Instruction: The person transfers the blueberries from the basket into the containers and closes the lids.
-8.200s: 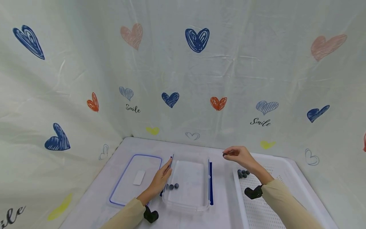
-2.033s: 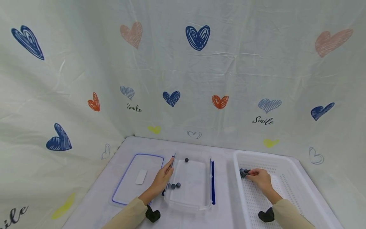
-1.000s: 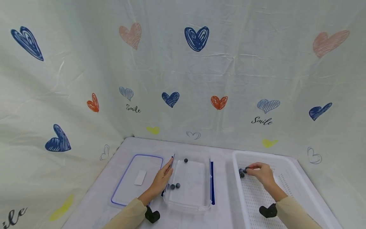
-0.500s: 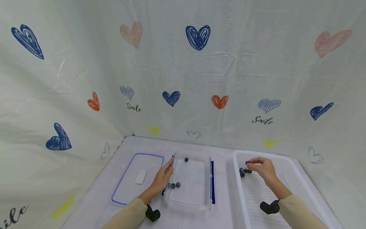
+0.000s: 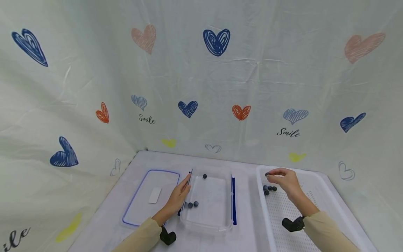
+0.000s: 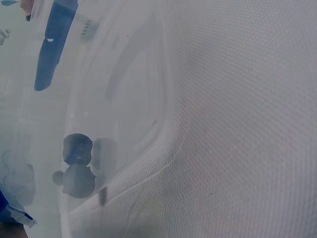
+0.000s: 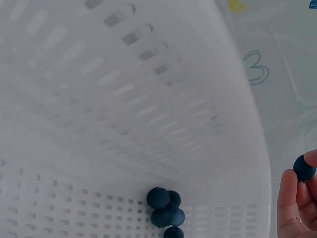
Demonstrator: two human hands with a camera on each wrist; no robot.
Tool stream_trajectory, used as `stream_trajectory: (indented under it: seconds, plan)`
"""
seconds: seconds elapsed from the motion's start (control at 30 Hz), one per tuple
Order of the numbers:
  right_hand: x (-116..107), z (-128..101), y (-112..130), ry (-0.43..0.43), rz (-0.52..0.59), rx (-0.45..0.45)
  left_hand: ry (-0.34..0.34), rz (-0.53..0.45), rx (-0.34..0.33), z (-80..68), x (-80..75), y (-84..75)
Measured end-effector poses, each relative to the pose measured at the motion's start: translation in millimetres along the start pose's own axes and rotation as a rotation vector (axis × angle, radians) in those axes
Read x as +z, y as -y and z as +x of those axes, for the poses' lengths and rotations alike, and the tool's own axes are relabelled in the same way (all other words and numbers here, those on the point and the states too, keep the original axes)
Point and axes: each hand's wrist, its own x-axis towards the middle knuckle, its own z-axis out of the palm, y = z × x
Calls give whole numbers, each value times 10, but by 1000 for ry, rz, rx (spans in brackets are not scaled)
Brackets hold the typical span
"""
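Observation:
My right hand [image 5: 284, 180] pinches a dark blueberry [image 7: 304, 168] between thumb and fingers, raised over the back left corner of the white perforated basket [image 5: 267, 224]. Several other blueberries [image 7: 166, 203] sit clustered on the basket floor below it. In the head view, my left hand [image 5: 177, 197] lies along the left side of a clear plastic container [image 5: 207, 227], its fingers straight against the wall. Inside the container one blueberry [image 5: 205, 176] is at the back and a few more [image 5: 190, 205] line up near the left side; two show through the plastic in the left wrist view.
A clear lid with a blue seal [image 5: 151, 170] lies left of the container, with a small white rectangle [image 5: 154, 195] on it. A blue clip flap [image 5: 234, 201] hangs at the container's right side. A heart-printed curtain rises behind the white table [image 5: 248, 210].
My right hand has lifted a blueberry from the basket cluster and moved up and left with it. Since the oldest frame, one blueberry has appeared at the container's back. My left hand stays put.

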Motion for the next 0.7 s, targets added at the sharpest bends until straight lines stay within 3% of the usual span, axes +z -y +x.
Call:
stream_trajectory:
  seconds: [0.17, 0.7]
  plan:
    - [69, -3, 99, 26, 61, -19, -4, 15, 5, 5, 6, 11]
    - [383, -30, 416, 62, 88, -46, 23, 9, 10, 4, -19, 41]
